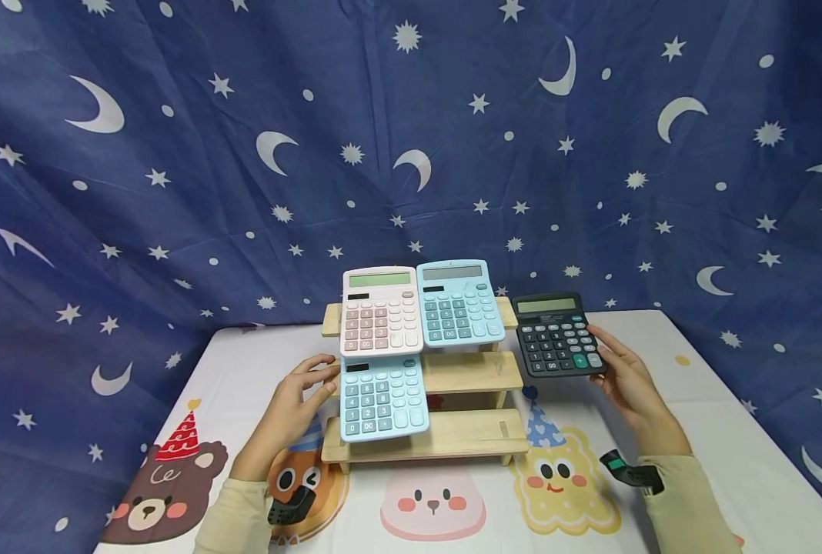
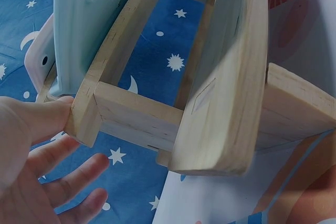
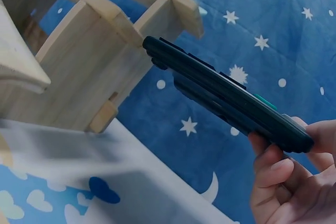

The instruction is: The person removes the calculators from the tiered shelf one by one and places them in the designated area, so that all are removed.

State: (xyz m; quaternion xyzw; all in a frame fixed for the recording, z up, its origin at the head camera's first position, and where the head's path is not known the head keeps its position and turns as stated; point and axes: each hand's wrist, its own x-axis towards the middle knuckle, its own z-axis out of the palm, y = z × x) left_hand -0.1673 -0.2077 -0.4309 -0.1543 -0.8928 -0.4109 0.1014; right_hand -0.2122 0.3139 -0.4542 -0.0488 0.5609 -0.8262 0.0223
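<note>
My right hand pinches a black calculator by its lower right corner, just right of a three-tier wooden stand. Keys and display face the head camera. At the stand's left side, my left hand touches the end of the middle board with the thumb, other fingers extended. A pink calculator and a blue calculator stand on the top tier. Another blue calculator leans on the middle tier, its display hidden behind the pink one.
The stand rests on a white tablecloth printed with cartoon figures, among them a bear at the left. A dark blue curtain with moons and stars hangs directly behind. Each wrist bears a black strap.
</note>
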